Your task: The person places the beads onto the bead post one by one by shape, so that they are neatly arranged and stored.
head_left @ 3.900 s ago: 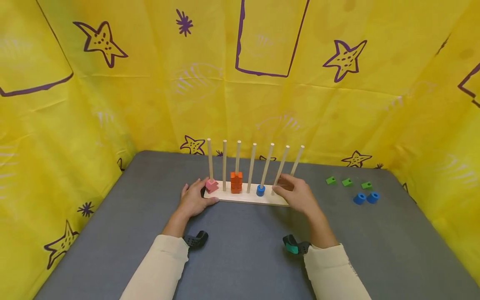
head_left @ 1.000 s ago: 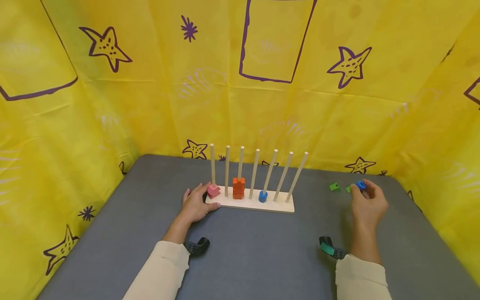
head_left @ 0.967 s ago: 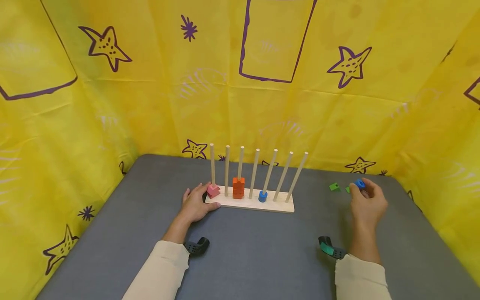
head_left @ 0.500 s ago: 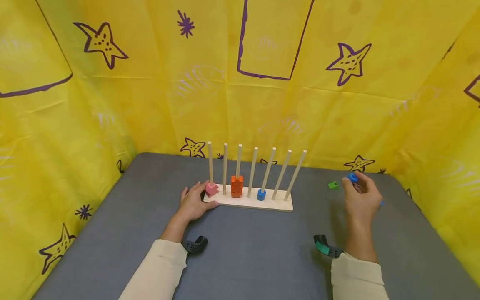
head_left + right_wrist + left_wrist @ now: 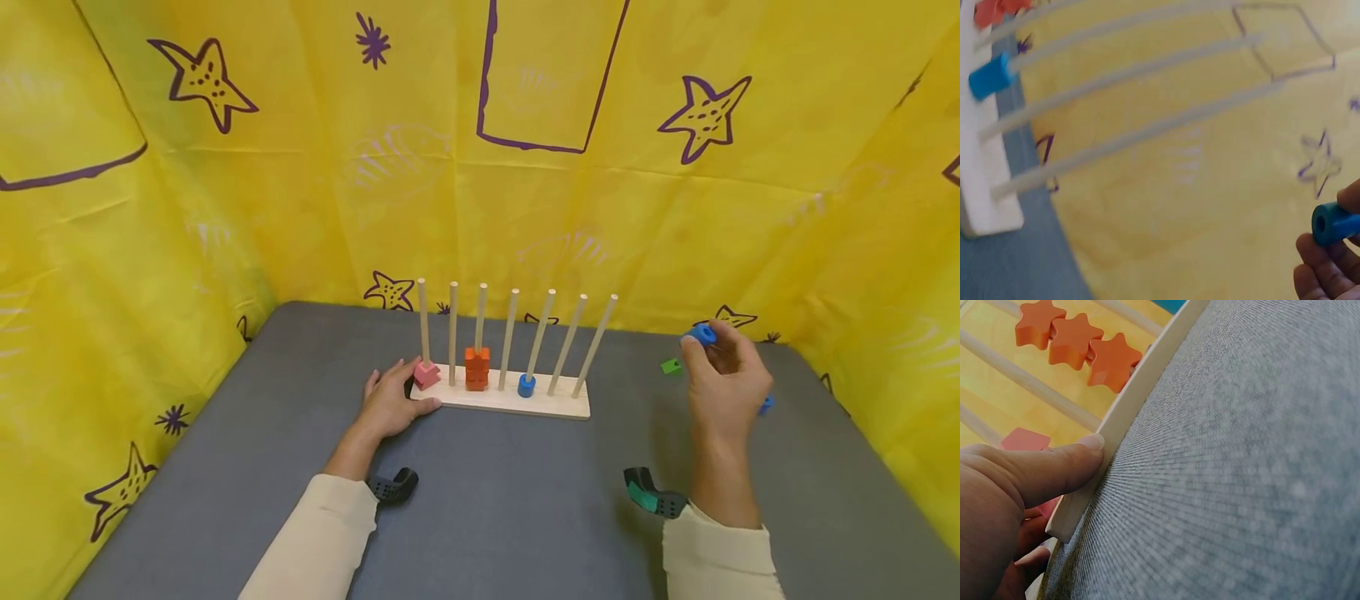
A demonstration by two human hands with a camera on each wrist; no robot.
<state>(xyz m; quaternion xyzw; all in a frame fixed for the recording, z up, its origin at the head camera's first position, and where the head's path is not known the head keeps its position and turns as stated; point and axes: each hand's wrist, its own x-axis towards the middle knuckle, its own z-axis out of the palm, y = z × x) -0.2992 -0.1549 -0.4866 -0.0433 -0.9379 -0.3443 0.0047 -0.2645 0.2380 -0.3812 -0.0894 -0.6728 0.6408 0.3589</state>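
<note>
Blue bead (image 5: pixel 698 336) lifted higher than moment ago, right of peg board (image 5: pixel 555 405), pinched by right hand (image 5: pixel 726 393); clear of table (image 5: pixel 495 508), unthreaded. Peg board's left end gripped by left hand (image 5: pixel 387 406) (unchanged).

The peg board (image 5: pixel 557 406) lies on the table (image 5: pixel 495 508), left of loose blocks (image 5: pixel 671 367).

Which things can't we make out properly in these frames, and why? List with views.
- Loose blue bead, head view: partly hidden by the right hand, as is any tabletop behind that hand.
- Pink block, left wrist view: partly covered by the left hand.
- Held blue bead, right wrist view: far end cut off by the right edge.
- Pegs, right wrist view: blurred.
</note>
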